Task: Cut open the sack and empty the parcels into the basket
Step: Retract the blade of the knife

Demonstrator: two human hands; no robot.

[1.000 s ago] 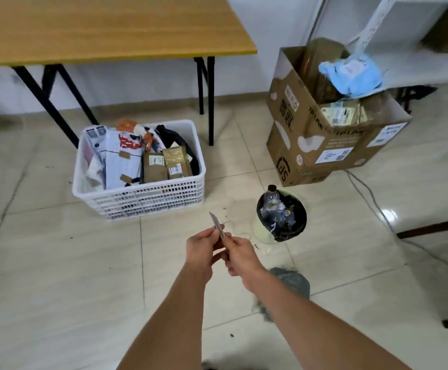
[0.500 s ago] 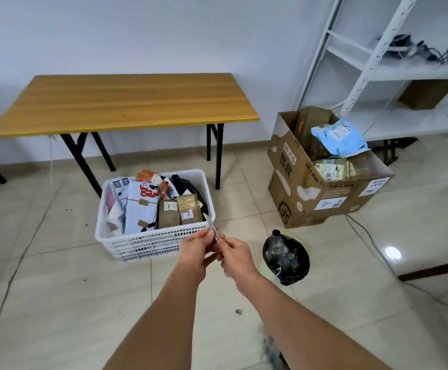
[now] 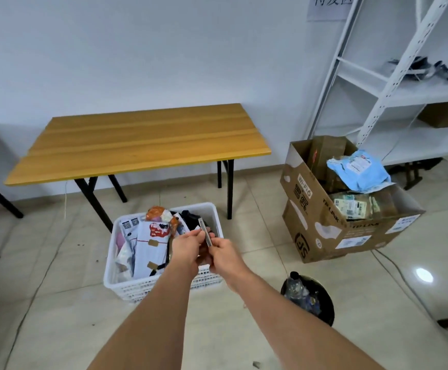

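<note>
A white plastic basket (image 3: 126,287) stands on the floor, holding several parcels, among them a white mailer with a red print (image 3: 153,244). Both my hands are held together above the basket's right side. My right hand (image 3: 224,256) grips the lower end of a slim metal utility knife (image 3: 205,235), whose top points up and away. My left hand (image 3: 188,247) pinches the knife near its middle. No sack is in view.
A wooden table (image 3: 140,140) on black legs stands behind the basket. An open cardboard box (image 3: 332,231) with packets and a blue mailer sits at right, before white shelving (image 3: 393,84). A black bin (image 3: 311,297) with bottles stands near my right arm.
The view has tilted up, so the wall and shelving show and the grey bag on the floor has left view. My hands stay together on the knife, now over the basket.
</note>
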